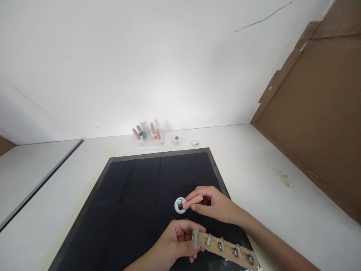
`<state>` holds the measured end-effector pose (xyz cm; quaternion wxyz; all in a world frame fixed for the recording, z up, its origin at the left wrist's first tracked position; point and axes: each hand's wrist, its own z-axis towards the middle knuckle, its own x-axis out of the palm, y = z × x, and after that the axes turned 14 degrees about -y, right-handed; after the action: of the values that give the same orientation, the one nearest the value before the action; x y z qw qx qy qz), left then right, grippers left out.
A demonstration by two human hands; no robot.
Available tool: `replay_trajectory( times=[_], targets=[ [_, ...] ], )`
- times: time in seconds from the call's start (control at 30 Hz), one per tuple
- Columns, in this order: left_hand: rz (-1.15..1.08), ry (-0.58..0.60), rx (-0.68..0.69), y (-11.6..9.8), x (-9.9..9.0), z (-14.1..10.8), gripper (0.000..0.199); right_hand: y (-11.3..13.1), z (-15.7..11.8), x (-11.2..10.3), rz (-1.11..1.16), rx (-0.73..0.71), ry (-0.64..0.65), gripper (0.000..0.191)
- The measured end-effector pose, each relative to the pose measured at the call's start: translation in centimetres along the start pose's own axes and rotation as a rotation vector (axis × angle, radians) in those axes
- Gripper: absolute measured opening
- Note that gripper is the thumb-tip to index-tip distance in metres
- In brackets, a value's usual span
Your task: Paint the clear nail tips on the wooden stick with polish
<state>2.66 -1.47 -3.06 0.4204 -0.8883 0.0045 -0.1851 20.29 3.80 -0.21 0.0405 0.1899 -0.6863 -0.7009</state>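
Observation:
My left hand is closed on the near end of a light wooden strip, which carries several small shiny round pieces and greyish nail-like tips. Above it, my right hand pinches a pink-beige brush cap. The cap's lower end is over a small round white dish with something silvery and dark in it; whether they touch is unclear. The dish rests on the black mat.
At the back stand several nail polish bottles, a small clear jar and another little white dish. Two small round pieces lie on the white table's right side. A brown board borders the right.

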Motion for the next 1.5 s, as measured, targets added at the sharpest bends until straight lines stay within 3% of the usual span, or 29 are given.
replay_trajectory(
  times=[0.23, 0.63, 0.87, 1.5],
  targets=[
    [0.003, -0.012, -0.013, -0.2, 0.1, -0.1, 0.045, 0.0, -0.2, 0.0, -0.079, 0.032, -0.014, 0.028],
    [-0.005, 0.015, -0.008, 0.4, -0.2, 0.6, 0.048, 0.1, -0.6, 0.2, -0.155, 0.005, -0.009, 0.020],
    [-0.003, 0.053, 0.022, 1.2, -0.6, 1.3, 0.049, 0.0, -0.5, 0.4, -0.202, -0.090, -0.041, 0.033],
    [0.026, 0.074, 0.034, 1.5, -0.7, 1.6, 0.051, 0.3, -0.6, 0.6, -0.342, -0.273, -0.096, 0.036]
  ],
)
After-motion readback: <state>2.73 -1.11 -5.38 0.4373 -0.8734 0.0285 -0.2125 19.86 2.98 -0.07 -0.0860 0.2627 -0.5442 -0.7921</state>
